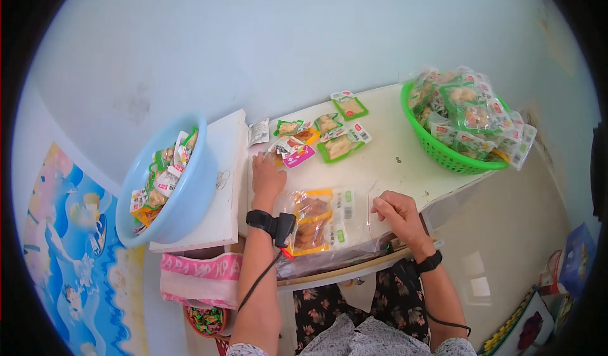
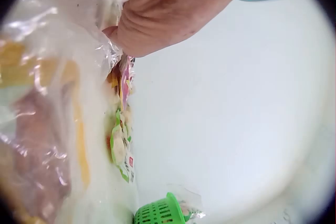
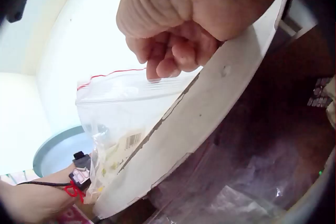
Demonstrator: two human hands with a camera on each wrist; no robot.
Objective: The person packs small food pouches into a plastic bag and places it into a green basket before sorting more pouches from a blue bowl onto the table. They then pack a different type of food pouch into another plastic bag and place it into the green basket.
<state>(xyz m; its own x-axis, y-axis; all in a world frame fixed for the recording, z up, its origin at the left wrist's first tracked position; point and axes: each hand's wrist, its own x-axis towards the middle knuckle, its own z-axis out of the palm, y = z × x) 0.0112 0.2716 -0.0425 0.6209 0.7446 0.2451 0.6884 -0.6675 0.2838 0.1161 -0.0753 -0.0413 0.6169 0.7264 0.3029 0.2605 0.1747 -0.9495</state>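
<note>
We seem to be picking packets (image 1: 297, 156) for the zip bag (image 1: 323, 223), left hand (image 1: 268, 180) at them, right hand (image 1: 400, 216) with fingers curled at its edge, both grips unclear; next needs a pinch.

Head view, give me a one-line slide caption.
Left hand at the food packets, right hand at the clear bag's edge, between a blue basin and a green basket.
</note>
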